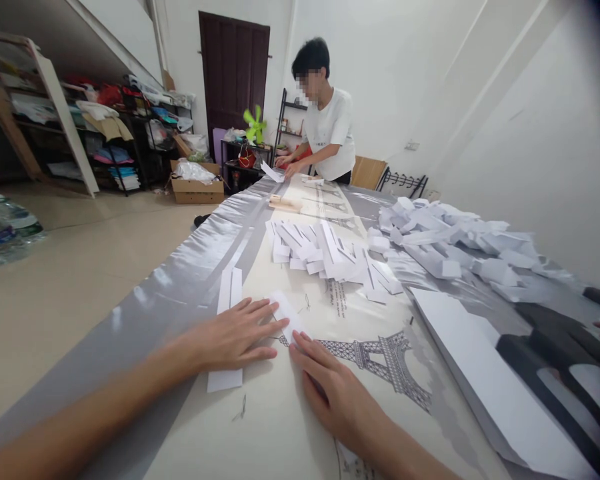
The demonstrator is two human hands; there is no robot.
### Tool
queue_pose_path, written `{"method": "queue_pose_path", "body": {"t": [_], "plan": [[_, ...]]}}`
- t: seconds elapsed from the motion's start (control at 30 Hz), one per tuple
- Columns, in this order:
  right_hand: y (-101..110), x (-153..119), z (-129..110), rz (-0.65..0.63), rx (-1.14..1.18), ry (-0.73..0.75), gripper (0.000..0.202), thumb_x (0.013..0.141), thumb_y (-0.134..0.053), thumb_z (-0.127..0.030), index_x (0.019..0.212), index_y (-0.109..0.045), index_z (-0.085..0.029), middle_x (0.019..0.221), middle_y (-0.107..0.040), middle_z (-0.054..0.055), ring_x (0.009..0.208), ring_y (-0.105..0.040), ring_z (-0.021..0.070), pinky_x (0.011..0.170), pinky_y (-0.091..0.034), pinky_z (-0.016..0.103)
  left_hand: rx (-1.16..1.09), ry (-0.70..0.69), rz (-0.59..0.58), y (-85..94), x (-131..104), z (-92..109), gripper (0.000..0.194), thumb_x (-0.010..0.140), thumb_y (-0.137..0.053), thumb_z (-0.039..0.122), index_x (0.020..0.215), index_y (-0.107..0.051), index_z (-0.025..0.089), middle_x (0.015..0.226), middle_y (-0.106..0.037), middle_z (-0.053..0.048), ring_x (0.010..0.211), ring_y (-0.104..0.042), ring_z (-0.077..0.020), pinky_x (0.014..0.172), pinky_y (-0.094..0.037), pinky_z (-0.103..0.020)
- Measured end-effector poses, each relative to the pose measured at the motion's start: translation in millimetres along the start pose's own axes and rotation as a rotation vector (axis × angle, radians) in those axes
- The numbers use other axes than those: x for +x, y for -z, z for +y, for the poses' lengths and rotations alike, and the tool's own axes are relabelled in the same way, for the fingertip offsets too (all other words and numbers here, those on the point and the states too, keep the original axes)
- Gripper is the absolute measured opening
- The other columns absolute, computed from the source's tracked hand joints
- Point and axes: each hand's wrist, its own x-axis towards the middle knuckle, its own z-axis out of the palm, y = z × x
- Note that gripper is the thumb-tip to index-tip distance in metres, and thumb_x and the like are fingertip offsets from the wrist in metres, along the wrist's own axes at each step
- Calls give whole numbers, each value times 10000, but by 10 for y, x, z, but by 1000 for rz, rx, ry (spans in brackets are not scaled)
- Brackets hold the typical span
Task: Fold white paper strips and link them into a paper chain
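Observation:
A small white folded paper piece (pixel 286 312) lies on the table between my hands. My left hand (pixel 240 333) is flat with its fingers spread, its fingertips touching the piece's left edge. Beneath that hand, a longer white paper strip (pixel 225 380) shows at both ends. My right hand (pixel 330 380) rests at the near end of the small piece, fingers stretched out and pressing on it. Beyond my hands lies a loose heap of folded white paper pieces (pixel 325 253). The table cover (pixel 220 433) carries a printed tower.
A bigger pile of white folded papers (pixel 450 233) covers the far right side. Large white sheets (pixel 485 373) lie at the right, beside a dark object (pixel 555 360). Across the table a person (pixel 330 127) in a white shirt handles paper. A cardboard box (pixel 197 190) stands on the floor.

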Motion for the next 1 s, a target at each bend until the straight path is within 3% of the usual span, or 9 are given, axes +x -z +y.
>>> {"method": "queue_pose_path", "body": {"t": [0.27,0.4,0.5,0.63,0.83,1.0], "plan": [[31,-5,-1,-38,-26,-27,513,961,-397,-118,1458,-511,-169,1579,-394,102,1444,-406,267,1148,-437,495,14,43,-52,11,11,65,619,1026,-320,615,1565,-302,310,1599,-353,-122,1471,-329,-324,1166,-270,-474],[62,7,-18,-48,-29,-26,516,954,-405,-120,1457,-514,-161,1573,-407,97,1445,-404,267,1157,-428,486,13,70,-45,27,36,122,608,1030,-308,613,1541,-358,287,1620,-311,-114,1470,-326,-331,1158,-284,-476],[87,26,0,-65,4,-25,528,937,-449,-128,1460,-514,-162,1553,-442,97,1444,-407,267,1172,-409,484,29,92,-38,16,56,183,598,1042,-274,595,1517,-401,255,1593,-364,-124,1469,-327,-335,1155,-284,-500],[182,24,34,-135,102,-65,515,952,-550,-246,1464,-515,-198,1566,-423,78,1465,-369,268,1190,-380,483,37,117,-41,-2,68,213,593,1051,-249,582,1519,-401,251,1593,-364,-123,1484,-298,-331,1161,-274,-510],[361,-21,61,-197,196,-118,518,987,-556,-419,1478,-492,-266,1569,-421,46,1452,-393,259,1187,-372,498,-57,139,-60,14,26,13,548,1058,-268,563,1526,-399,308,1604,-350,-60,1488,-306,-296,1187,-259,-471],[459,-12,79,-294,179,-45,665,939,-614,-487,1526,-416,-247,1601,-364,55,1462,-374,260,1197,-355,470,-90,204,-24,27,-32,-201,524,1057,-292,561,1511,-426,336,1594,-366,-19,1479,-333,-272,1199,-241,-423]]}}
